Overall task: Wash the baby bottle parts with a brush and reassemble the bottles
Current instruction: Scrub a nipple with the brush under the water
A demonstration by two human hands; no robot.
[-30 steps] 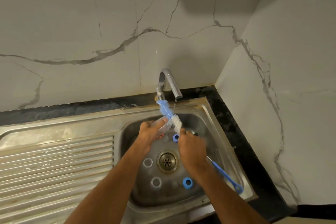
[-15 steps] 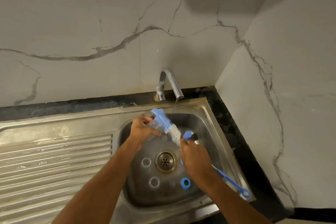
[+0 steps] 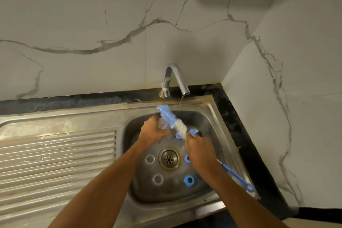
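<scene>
Head view shows the clear bottle (image 3: 162, 126) held in your left hand (image 3: 153, 132) over the far side of the basin, fingers curled round its body, with the brush (image 3: 173, 121) lying against its right side. Your right hand (image 3: 200, 151) wraps round the brush handle just below the white bristles; the blue tip sticks out past the bottle toward the tap (image 3: 175, 81), so the bristles look to be working the outside, not the inside, though the blur makes that hard to settle. The long blue handle (image 3: 238, 177) trails out to the near right over the sink rim (image 3: 214, 111).

A thin stream of water (image 3: 179, 105) falls just right of the brush head, missing the bottle. To scrub well, bring the bottle's mouth under that stream, feed the bristles in and twist while your left hand keeps a firm hold, since wet clear plastic is likely slippery.

On the basin floor, two clear rings (image 3: 149, 159) (image 3: 157, 179) lie left of the drain (image 3: 169, 158); a blue collar (image 3: 189, 181) sits near right, another (image 3: 187, 159) peeks out beside your right hand, and more blue parts (image 3: 192, 132) lie far right. All appear still to need washing before reassembly.
</scene>
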